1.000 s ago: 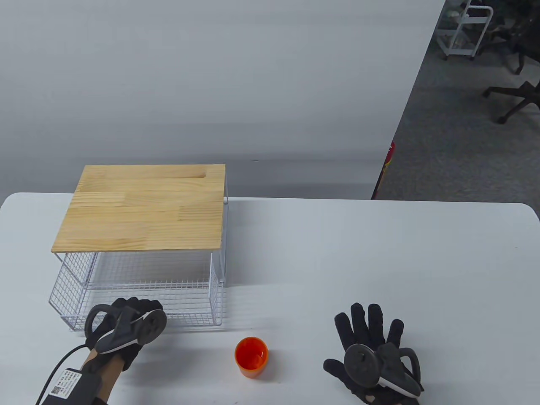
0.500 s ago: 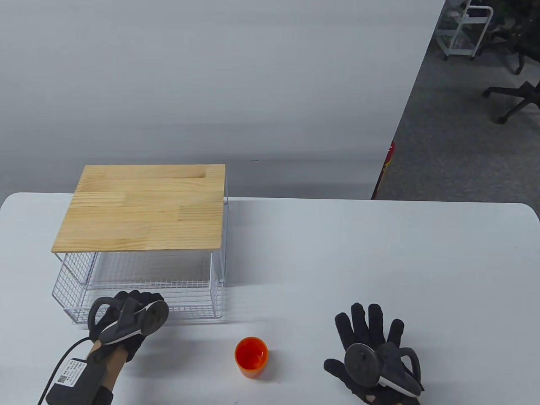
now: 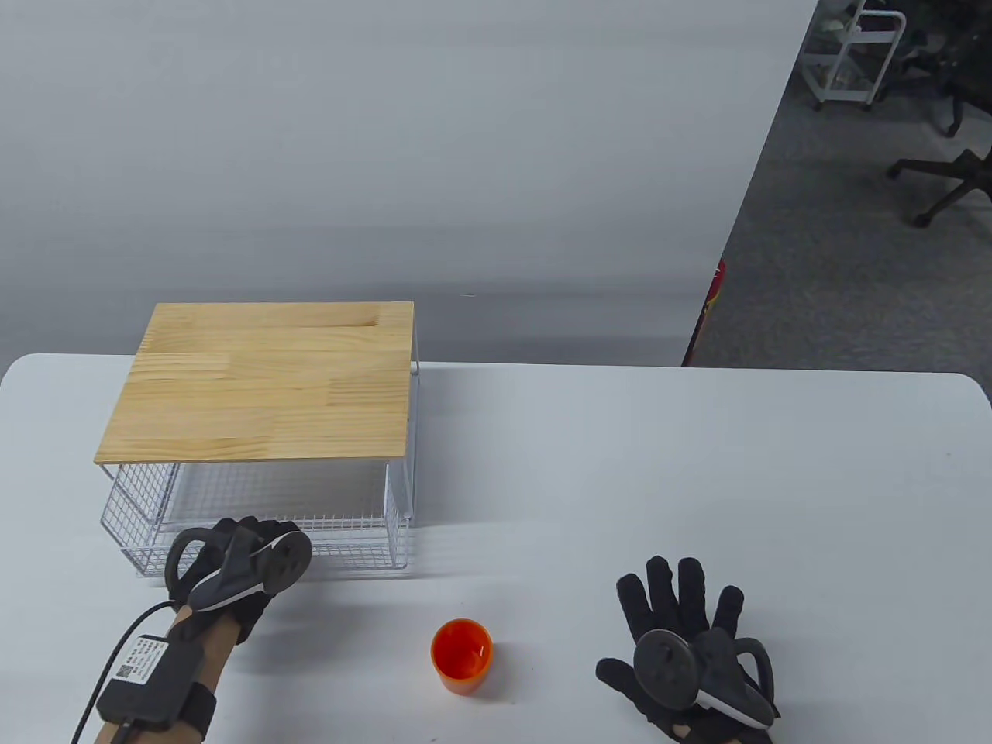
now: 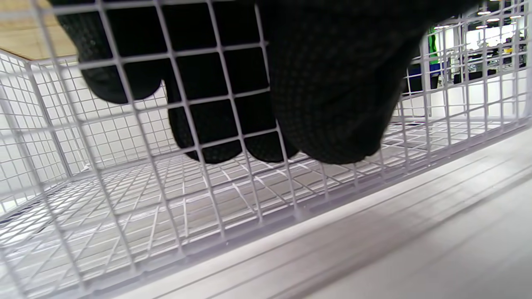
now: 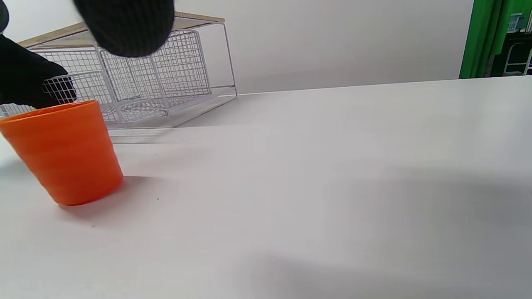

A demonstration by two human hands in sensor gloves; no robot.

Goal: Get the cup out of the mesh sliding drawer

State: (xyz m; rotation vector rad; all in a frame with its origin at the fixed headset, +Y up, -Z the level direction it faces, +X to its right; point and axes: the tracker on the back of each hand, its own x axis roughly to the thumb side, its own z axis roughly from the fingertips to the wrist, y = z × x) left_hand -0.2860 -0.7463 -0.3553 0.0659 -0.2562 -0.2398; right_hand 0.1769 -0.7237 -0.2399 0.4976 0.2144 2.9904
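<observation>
The orange cup stands upright on the white table, in front of the drawer and outside it; it also shows in the right wrist view. The white mesh drawer sticks partly out from under the wooden-topped rack and holds nothing. My left hand grips the drawer's front wall, fingers hooked over the rim and inside the mesh. My right hand rests flat on the table, fingers spread, to the right of the cup and apart from it.
The rack stands at the table's left. The table's right edge borders an office floor with chairs and a white cart. A grey wall lies behind the table.
My left hand has moved away from me with the drawer front, sliding the drawer further in under the wooden top. The cup and my right hand have not moved.
</observation>
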